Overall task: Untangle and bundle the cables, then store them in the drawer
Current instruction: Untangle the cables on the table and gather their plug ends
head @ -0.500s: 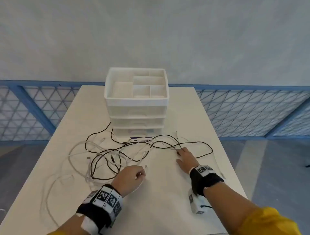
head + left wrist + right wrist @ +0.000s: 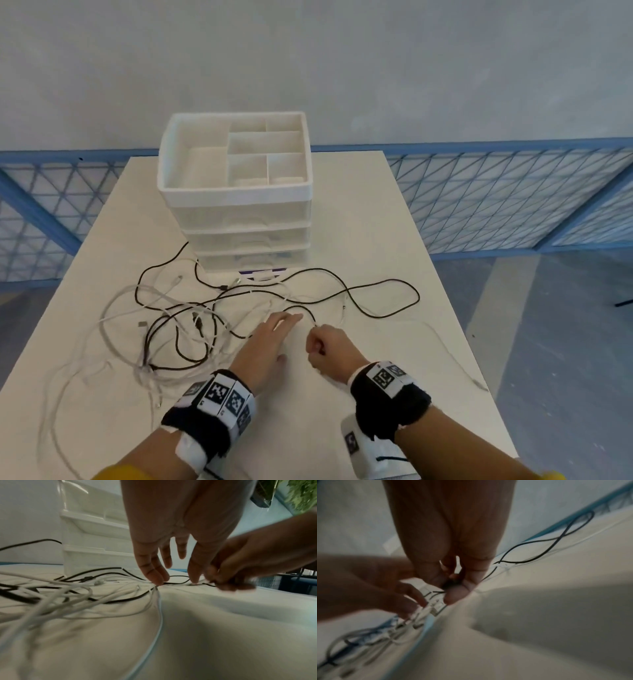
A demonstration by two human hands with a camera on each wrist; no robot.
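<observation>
A tangle of black and white cables [image 2: 191, 322] lies on the white table [image 2: 376, 212] in front of a white three-drawer unit [image 2: 239, 240] whose drawers are all shut. My left hand [image 2: 277, 332] reaches forward with straight fingers, and its fingertips [image 2: 155, 577] press on cables at the tangle's right side. Just to its right, my right hand [image 2: 320, 342] is curled into a fist and pinches a black cable [image 2: 394, 284] that loops off to the right. In the right wrist view the right hand [image 2: 453, 580] shows that pinch, though blurred.
An open compartment tray [image 2: 236, 161] tops the drawer unit. A thin white cable [image 2: 455, 356] trails toward the table's right edge. White loops [image 2: 68, 387] spread to the near left. A blue mesh fence [image 2: 496, 198] stands beyond the table.
My left hand went from a curled grip to straight fingers and moved forward and right onto the cables. My right hand pulled back toward me and closed on the black cable.
</observation>
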